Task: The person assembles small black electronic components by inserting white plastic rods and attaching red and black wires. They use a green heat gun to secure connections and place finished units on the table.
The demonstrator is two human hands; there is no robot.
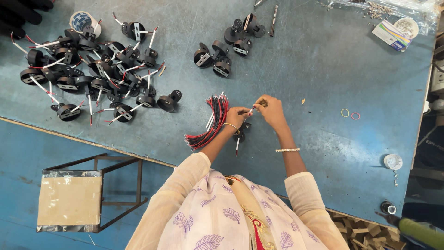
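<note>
Wire (253, 109), thin and white with a red tip, is pinched between the left hand (237, 115) and right hand (270, 110) just above the blue table (323, 69). A bundle of red and black wires (210, 122) lies just beside the left hand, and a small black part (240, 133) sits under the left wrist.

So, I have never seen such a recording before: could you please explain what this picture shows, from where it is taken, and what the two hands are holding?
There is no machine here. One camera, worn on a person's head, looks straight down at a blue-grey metal worktable. The person's left hand and right hand meet over the table and pinch a thin white-sleeved wire between them. Beside the left hand lies a fanned bundle of red and black wires. A small black round part sits below the left wrist. At the upper left is a big pile of black round parts with wires attached; a smaller group of black parts without wires lies in the middle. Two small rubber rings lie on the right.
</note>
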